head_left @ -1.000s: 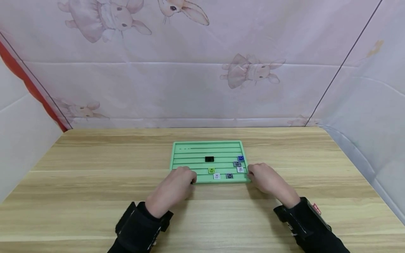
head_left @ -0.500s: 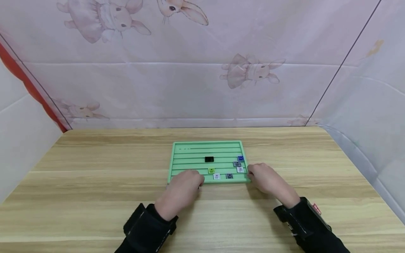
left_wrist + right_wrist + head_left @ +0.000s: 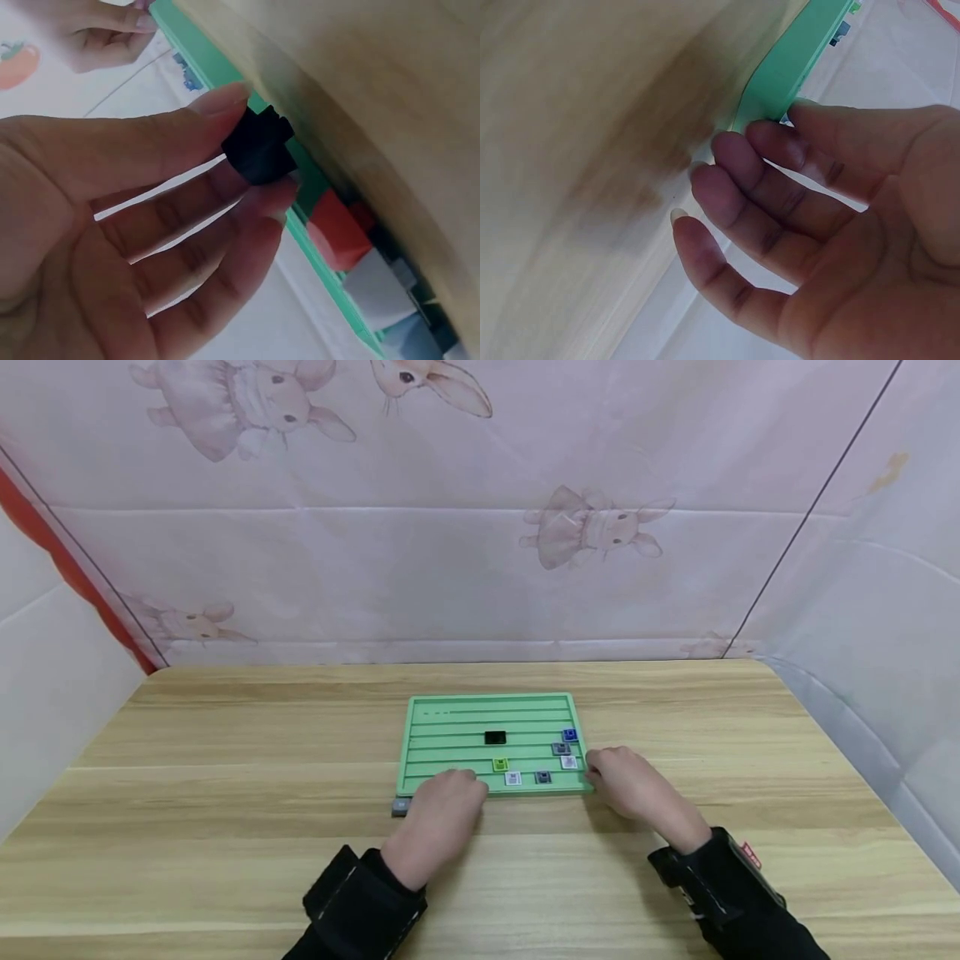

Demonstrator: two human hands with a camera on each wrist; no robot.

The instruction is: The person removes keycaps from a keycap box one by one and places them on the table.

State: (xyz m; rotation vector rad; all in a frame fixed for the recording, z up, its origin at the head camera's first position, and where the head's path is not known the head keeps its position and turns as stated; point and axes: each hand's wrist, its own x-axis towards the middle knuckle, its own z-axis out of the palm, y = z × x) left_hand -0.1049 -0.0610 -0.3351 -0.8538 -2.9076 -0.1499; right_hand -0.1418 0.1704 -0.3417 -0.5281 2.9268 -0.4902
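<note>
My left hand (image 3: 446, 810) is at the front edge of a ridged green tray (image 3: 450, 706). In the left wrist view it pinches a small black keycap (image 3: 260, 146), notched on one side, between thumb and fingertips. From the head that keycap is hidden behind the hand. My right hand (image 3: 630, 781) holds the tray's front right corner between thumb and curled fingers. Small square pieces lie on the tray: a black one (image 3: 495, 737), a yellow-green one (image 3: 500, 765), a blue one (image 3: 570, 735), and several grey or pale ones.
A dark grey keycap (image 3: 401, 807) lies on the wooden table (image 3: 225, 793) by the tray's front left corner. The left wrist view shows red (image 3: 337, 232) and white (image 3: 377, 289) pieces along the tray's edge. A rabbit-print cloth (image 3: 450, 577) hangs behind.
My left hand has shifted right and slightly towards me along the tray's front edge, uncovering the dark grey keycap by the left corner. The right hand and tray stay nearly still.
</note>
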